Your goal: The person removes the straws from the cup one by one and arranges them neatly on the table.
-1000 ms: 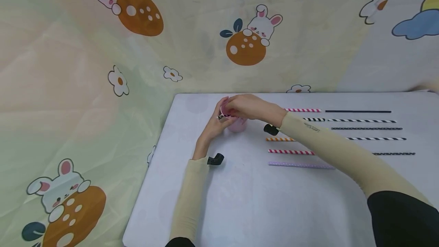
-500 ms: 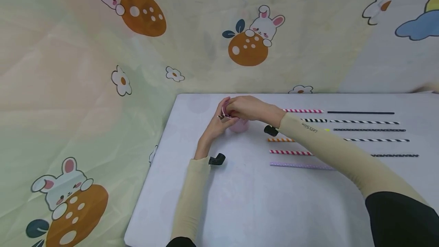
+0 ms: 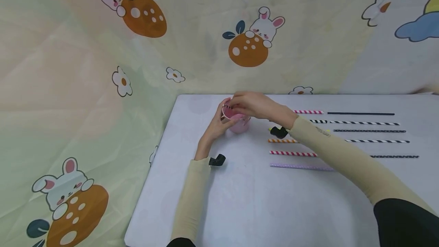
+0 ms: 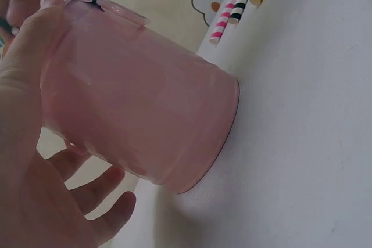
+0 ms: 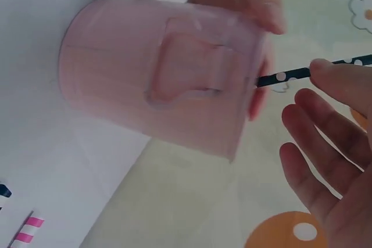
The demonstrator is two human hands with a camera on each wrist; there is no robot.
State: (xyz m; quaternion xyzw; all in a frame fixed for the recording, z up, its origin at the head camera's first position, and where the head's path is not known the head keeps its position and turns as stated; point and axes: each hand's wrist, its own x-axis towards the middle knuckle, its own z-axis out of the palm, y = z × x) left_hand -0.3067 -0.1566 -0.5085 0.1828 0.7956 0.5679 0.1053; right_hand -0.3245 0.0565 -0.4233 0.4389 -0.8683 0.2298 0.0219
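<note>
A translucent pink plastic cup [image 3: 239, 125] stands near the far left part of the white table, slightly tilted in the head view. My left hand [image 3: 215, 124] grips it near the rim, thumb on one side and fingers round the other. Over the cup's mouth, my right hand [image 3: 252, 104] pinches a black paper straw with white dots [image 5: 285, 77] between thumb and forefinger. One end of this straw reaches the cup's rim in the right wrist view. The other right fingers are loosely bent beside it.
To the right of the cup, several paper straws lie in rows, among them a red striped one [image 3: 291, 153], a purple one [image 3: 298, 166] and a plain black one [image 3: 360, 114]. A cloth backdrop [image 3: 199, 22] printed with rabbits rises behind the table [image 3: 260, 209].
My right hand has shifted slightly right and up, and the dotted straw has gone from across the cup's mouth to its far rim. My left hand keeps its grip on the cup.
</note>
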